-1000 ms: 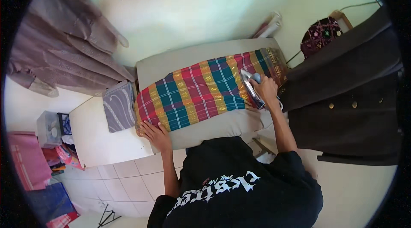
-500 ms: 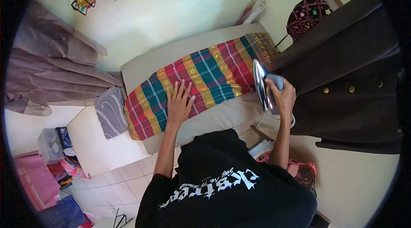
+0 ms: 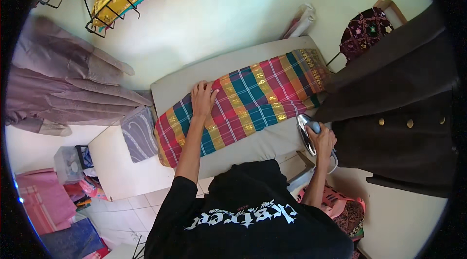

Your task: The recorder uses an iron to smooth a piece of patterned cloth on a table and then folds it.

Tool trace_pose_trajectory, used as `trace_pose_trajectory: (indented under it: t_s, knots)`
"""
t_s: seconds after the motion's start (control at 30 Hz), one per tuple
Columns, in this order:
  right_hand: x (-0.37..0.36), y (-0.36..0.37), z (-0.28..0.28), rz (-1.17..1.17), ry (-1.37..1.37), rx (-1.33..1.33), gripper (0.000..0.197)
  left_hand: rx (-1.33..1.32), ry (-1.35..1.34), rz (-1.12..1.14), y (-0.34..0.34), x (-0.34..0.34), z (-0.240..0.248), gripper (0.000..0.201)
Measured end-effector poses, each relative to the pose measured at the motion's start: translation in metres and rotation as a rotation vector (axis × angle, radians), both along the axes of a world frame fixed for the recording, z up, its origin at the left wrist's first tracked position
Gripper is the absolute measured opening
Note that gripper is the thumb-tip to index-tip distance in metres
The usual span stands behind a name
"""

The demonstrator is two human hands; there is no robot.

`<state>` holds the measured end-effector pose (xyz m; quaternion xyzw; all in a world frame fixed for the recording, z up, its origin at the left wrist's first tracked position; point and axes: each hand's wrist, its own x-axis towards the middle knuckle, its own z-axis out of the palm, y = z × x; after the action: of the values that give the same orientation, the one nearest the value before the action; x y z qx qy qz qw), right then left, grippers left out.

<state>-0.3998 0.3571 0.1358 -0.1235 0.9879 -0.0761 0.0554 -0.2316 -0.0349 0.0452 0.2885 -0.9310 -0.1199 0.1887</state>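
A plaid cloth [image 3: 243, 108] in red, green and gold lies along a padded ironing board [image 3: 272, 137]. My left hand [image 3: 203, 99] is at the cloth's far edge, left of its middle, its fingers bent and closed on that edge. My right hand [image 3: 322, 138] grips the blue-grey handle of an iron [image 3: 304, 130]. The iron is tilted with its shiny soleplate facing left, near the board's front right side. Its tip is close to the cloth's near edge; whether they touch, I cannot tell.
A folded grey patterned cloth [image 3: 138, 133] lies on a white surface [image 3: 112, 161] at the left. Mauve garments [image 3: 73, 74] hang at the left, a dark buttoned garment [image 3: 399, 108] at the right. A wire rack [image 3: 129, 3] holds fabrics above. A pink basket [image 3: 335, 196] stands low right.
My left hand has moved from lying spread on the cloth to its far edge, fingers now bent. The iron has come nearer to me, toward the board's front side. The view has shifted slightly.
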Motion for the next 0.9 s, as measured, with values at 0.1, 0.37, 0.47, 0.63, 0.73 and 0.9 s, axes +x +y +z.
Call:
trace_pose_trajectory:
  t_s: [0.1,0.37,0.47,0.63,0.73,0.9]
  knots:
    - [-0.017,-0.017,-0.011,-0.047,0.093,-0.027,0.062,0.088,-0.026,-0.038,-0.011,0.000,0.010,0.040]
    - [-0.062,-0.131,-0.021,0.534,0.229,-0.394,0.061,0.189,-0.148,-0.091,-0.049,0.057,0.023,0.056]
    - [-0.103,-0.189,-0.042,0.842,0.225,-0.450,0.061,0.231,-0.226,-0.076,-0.056,0.083,0.037,0.055]
    - [-0.148,-0.242,-0.060,1.115,0.130,-0.312,0.054,0.435,-0.091,-0.062,-0.062,0.109,0.046,0.044]
    - [-0.155,-0.258,-0.065,1.210,-0.191,-0.187,0.034,0.484,0.018,-0.036,-0.061,0.108,0.046,0.036]
    - [-0.151,-0.264,-0.063,1.166,-0.233,-0.448,0.022,0.388,0.102,0.015,-0.064,0.108,0.034,0.029]
